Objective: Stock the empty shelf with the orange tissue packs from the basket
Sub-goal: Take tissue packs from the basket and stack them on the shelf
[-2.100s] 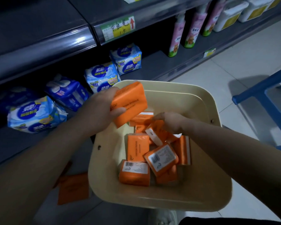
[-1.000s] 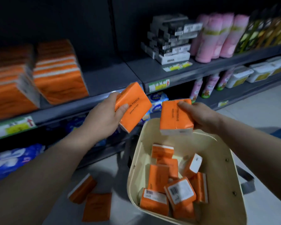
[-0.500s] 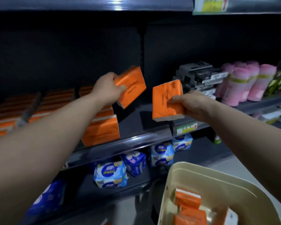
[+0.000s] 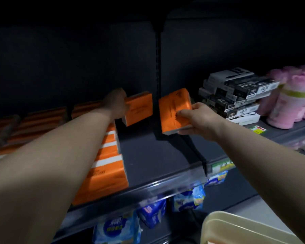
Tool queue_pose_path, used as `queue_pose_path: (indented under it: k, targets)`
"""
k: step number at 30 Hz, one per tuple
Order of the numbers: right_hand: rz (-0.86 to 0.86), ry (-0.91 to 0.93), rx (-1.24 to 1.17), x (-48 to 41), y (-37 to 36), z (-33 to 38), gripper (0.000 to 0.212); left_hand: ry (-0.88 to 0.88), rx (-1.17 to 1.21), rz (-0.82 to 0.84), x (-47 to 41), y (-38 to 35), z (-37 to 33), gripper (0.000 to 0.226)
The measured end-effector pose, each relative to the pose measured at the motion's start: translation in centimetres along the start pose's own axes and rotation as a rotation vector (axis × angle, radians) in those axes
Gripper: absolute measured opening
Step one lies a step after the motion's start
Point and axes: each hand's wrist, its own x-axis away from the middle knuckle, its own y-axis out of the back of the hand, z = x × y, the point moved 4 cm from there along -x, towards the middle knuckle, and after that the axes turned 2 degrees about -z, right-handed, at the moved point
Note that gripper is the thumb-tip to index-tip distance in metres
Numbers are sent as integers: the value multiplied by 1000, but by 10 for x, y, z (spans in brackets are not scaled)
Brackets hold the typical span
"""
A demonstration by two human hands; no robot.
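My left hand [image 4: 117,101] grips an orange tissue pack [image 4: 140,108] deep over the dark shelf [image 4: 153,155], just above its bare stretch. My right hand [image 4: 195,117] holds a second orange tissue pack [image 4: 174,110] upright near the shelf's divider post, its lower edge close to the shelf surface. Rows of orange packs [image 4: 106,166] lie stacked on the shelf to the left, partly hidden by my left forearm. Only the cream rim of the basket [image 4: 239,228] shows at the bottom right; its contents are out of view.
Black and white boxes [image 4: 236,95] are stacked on the shelf to the right, with pink rolls [image 4: 292,103] beyond them. Blue and white packs [image 4: 120,229] sit on the shelf below. A vertical post [image 4: 158,67] splits the back wall.
Both hands have reached further into the shelf and lower, carrying their packs toward the back. The view has moved closer to the shelf, and the basket has dropped mostly out of sight.
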Motion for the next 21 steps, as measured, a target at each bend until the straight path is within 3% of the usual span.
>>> queue_pose_path:
  k: [5,14,21]
  targets:
    - [-30,67,47,-21,-3,-5,48,2,-77,27,-21,-15,14,21]
    - [-85,133,83,-37,-7,1,55,17,-228,37,-33,-10,21,30]
    - [-82,210,159,-37,-12,5,46,91,-202,72,-29,-7,20,36]
